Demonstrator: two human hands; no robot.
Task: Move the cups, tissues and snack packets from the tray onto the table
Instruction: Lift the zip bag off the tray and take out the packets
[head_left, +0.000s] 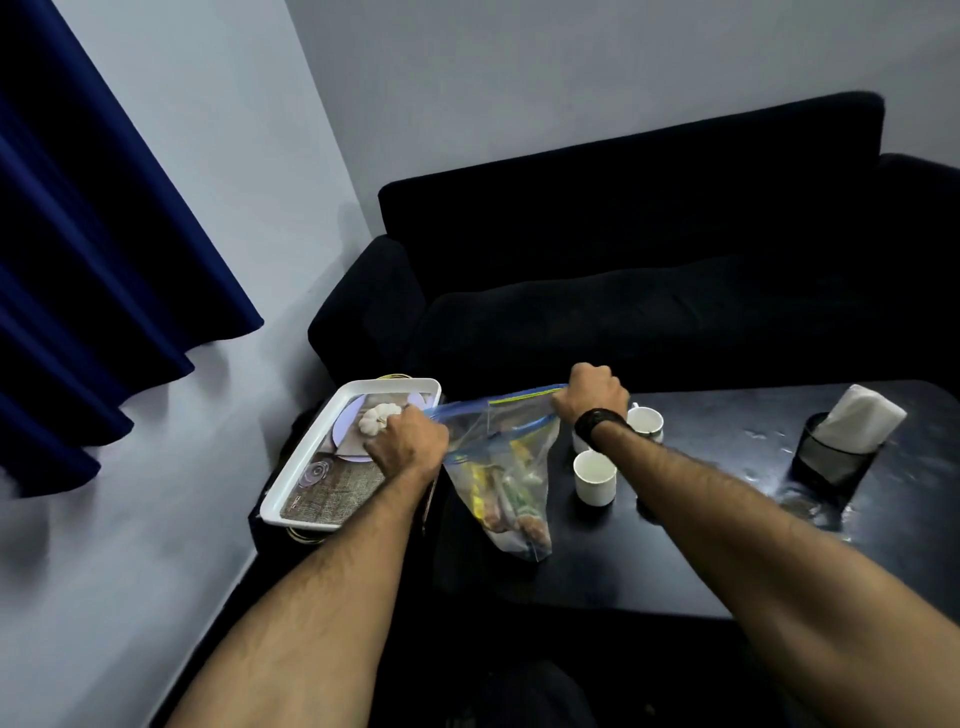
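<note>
Your left hand (408, 441) and right hand (592, 395) each pinch one end of the top edge of a clear zip bag (506, 478), stretching it taut; the bag of snack packets hangs down with its bottom on the black table (727, 545) (right beside the tray). One white cup (595, 477) stands just right of the bag, another cup (645, 422) behind your right wrist. The white tray (291, 483) sits left of the table. Farther right, tissues (862, 415) stand in a dark holder (826, 462). A dark sofa (649, 270) lies beyond.
</note>
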